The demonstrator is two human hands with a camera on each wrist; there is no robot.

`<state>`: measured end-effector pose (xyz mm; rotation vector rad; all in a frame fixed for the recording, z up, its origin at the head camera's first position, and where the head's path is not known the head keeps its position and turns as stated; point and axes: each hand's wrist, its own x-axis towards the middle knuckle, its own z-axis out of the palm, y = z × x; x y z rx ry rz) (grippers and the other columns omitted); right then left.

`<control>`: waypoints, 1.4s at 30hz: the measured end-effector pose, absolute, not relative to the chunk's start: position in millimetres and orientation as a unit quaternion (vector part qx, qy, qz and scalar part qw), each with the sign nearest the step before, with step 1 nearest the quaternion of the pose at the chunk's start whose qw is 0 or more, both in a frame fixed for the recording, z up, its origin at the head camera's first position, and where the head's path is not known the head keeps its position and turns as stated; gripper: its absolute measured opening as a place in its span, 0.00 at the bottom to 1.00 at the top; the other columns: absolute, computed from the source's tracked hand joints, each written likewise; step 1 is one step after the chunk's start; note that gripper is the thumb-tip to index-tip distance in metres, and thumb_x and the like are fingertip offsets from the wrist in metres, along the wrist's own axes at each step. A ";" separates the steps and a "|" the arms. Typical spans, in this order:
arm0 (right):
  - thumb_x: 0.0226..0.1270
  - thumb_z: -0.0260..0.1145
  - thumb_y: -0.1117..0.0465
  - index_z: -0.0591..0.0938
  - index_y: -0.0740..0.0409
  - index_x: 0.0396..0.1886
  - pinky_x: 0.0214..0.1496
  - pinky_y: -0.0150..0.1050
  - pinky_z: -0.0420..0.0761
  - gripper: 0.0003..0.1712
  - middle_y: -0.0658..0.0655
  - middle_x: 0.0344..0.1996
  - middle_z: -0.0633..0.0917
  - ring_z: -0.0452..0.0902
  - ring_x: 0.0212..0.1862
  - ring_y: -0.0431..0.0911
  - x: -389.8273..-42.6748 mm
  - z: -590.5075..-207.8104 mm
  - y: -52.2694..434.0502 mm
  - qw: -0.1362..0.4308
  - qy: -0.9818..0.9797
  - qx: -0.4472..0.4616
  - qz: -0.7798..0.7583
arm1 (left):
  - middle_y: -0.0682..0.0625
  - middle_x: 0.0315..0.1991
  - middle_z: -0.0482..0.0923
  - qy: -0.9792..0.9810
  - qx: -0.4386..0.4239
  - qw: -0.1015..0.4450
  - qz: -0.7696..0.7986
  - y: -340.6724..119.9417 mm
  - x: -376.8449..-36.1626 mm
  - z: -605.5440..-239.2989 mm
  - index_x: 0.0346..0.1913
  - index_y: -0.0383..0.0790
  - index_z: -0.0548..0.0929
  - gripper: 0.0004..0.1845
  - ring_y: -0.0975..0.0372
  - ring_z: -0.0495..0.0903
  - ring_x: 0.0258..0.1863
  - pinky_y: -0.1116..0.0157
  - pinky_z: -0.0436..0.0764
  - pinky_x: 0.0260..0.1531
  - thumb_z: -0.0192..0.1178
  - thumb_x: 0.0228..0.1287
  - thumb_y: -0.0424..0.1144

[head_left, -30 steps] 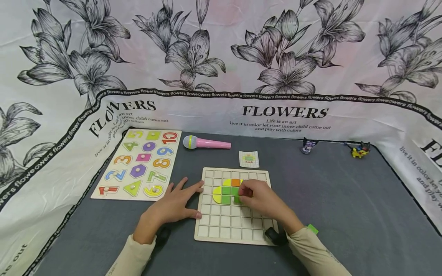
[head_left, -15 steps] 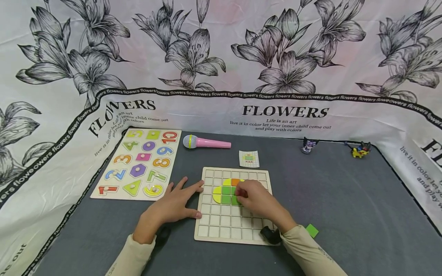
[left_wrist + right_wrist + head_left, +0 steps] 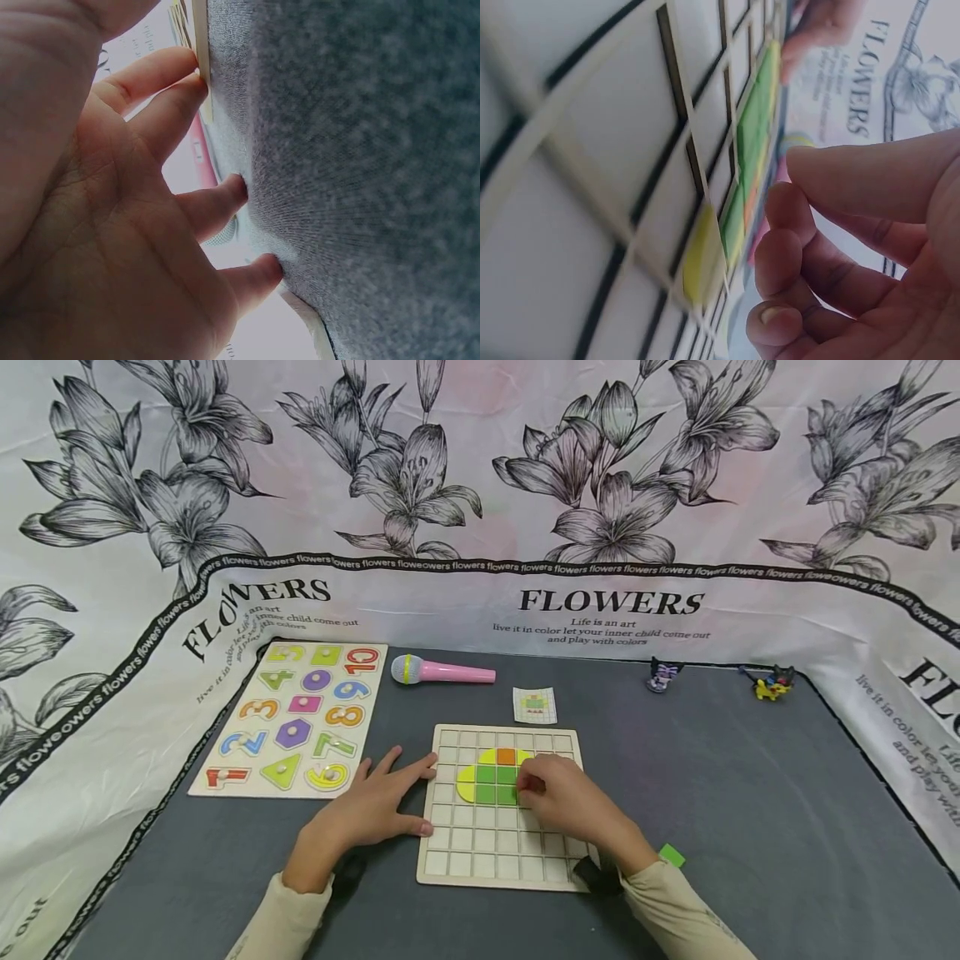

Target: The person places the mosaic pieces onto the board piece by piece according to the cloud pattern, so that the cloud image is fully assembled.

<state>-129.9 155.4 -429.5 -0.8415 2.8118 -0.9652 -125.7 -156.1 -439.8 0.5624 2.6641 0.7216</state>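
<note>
A wooden grid board (image 3: 498, 865) lies on the dark cloth. In its upper half sit several green square tiles (image 3: 485, 795), an orange tile (image 3: 506, 757) and yellow rounded tiles (image 3: 466, 784). My left hand (image 3: 371, 810) is spread flat, thumb and index fingertip at the board's left edge, other fingers on the cloth. Over the coloured tiles is my right hand (image 3: 566, 797), its fingers curled and thumb tip close to the index finger. The right wrist view shows nothing between these fingertips; a yellow tile (image 3: 699, 259) lies in the grid beside them. The hand hides some tiles in the head view.
A loose green tile (image 3: 671, 855) lies by the right sleeve. Behind the board are a small pattern card (image 3: 535, 705) and a pink toy microphone (image 3: 453, 672). A number puzzle board (image 3: 247, 764) is at left. Two small figurines, one dark purple (image 3: 663, 677), one yellow (image 3: 771, 685), stand back right.
The green tile under my right fingertips has settled flat into its cell. The right hand has shifted slightly and its fingers are off the tile. The left hand stays put; the head view moved slightly.
</note>
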 end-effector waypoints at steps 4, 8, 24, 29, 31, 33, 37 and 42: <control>0.69 0.71 0.72 0.85 0.53 0.33 0.38 0.39 0.77 0.09 0.43 0.30 0.79 0.73 0.35 0.41 -118.6 -422.9 172.5 0.030 0.910 -0.238 -0.337 | 0.53 0.74 0.76 0.936 0.194 0.160 0.247 -158.9 -124.7 -439.1 0.86 0.47 0.62 0.54 0.39 0.43 0.85 0.31 0.38 0.77 0.79 0.62 0.54; 0.70 0.71 0.71 0.86 0.53 0.35 0.39 0.38 0.78 0.09 0.43 0.32 0.80 0.74 0.37 0.40 -106.0 -418.5 195.3 0.025 0.912 -0.217 -0.347 | 0.53 0.74 0.76 0.934 0.198 0.160 0.250 -160.4 -123.8 -437.7 0.86 0.46 0.62 0.54 0.37 0.44 0.84 0.30 0.38 0.77 0.79 0.62 0.54; 0.69 0.78 0.63 0.87 0.55 0.48 0.35 0.39 0.75 0.11 0.44 0.37 0.80 0.72 0.37 0.38 -67.1 -418.5 289.9 0.050 0.941 -0.152 -0.298 | 0.51 0.74 0.76 0.932 0.202 0.164 0.252 -159.4 -124.1 -435.9 0.86 0.45 0.61 0.53 0.36 0.44 0.84 0.29 0.39 0.76 0.77 0.64 0.55; 0.66 0.80 0.59 0.86 0.58 0.49 0.34 0.38 0.74 0.16 0.48 0.38 0.79 0.71 0.36 0.40 -62.0 -427.0 312.8 0.082 0.945 -0.133 -0.286 | 0.51 0.74 0.76 0.931 0.203 0.170 0.252 -157.6 -124.3 -435.2 0.86 0.46 0.61 0.53 0.35 0.44 0.84 0.29 0.39 0.76 0.77 0.63 0.55; 0.65 0.81 0.61 0.85 0.58 0.47 0.32 0.39 0.74 0.15 0.48 0.37 0.79 0.71 0.36 0.41 -60.7 -432.9 319.9 0.087 0.945 -0.141 -0.282 | 0.51 0.74 0.75 0.931 0.204 0.170 0.252 -156.7 -124.5 -435.5 0.86 0.46 0.61 0.53 0.35 0.44 0.84 0.29 0.39 0.76 0.77 0.64 0.55; 0.65 0.80 0.62 0.84 0.57 0.44 0.31 0.39 0.72 0.14 0.49 0.36 0.77 0.70 0.35 0.41 -59.8 -437.4 324.5 0.095 0.943 -0.150 -0.283 | 0.51 0.74 0.75 0.930 0.204 0.171 0.253 -155.9 -124.9 -435.8 0.86 0.46 0.61 0.53 0.36 0.44 0.84 0.29 0.39 0.76 0.77 0.64 0.55; 0.67 0.79 0.64 0.80 0.55 0.41 0.30 0.39 0.71 0.13 0.49 0.33 0.76 0.69 0.32 0.40 -58.5 -438.2 325.8 0.121 0.934 -0.147 -0.301 | 0.51 0.75 0.75 0.930 0.204 0.173 0.253 -154.6 -125.5 -436.2 0.86 0.46 0.60 0.53 0.36 0.44 0.84 0.29 0.38 0.76 0.77 0.64 0.55; 0.68 0.77 0.65 0.81 0.56 0.43 0.29 0.37 0.71 0.11 0.48 0.29 0.75 0.69 0.29 0.38 -58.8 -432.1 319.6 0.139 0.931 -0.128 -0.313 | 0.51 0.75 0.75 0.928 0.208 0.172 0.257 -155.7 -125.2 -436.1 0.86 0.46 0.60 0.53 0.36 0.44 0.84 0.29 0.38 0.76 0.77 0.64 0.55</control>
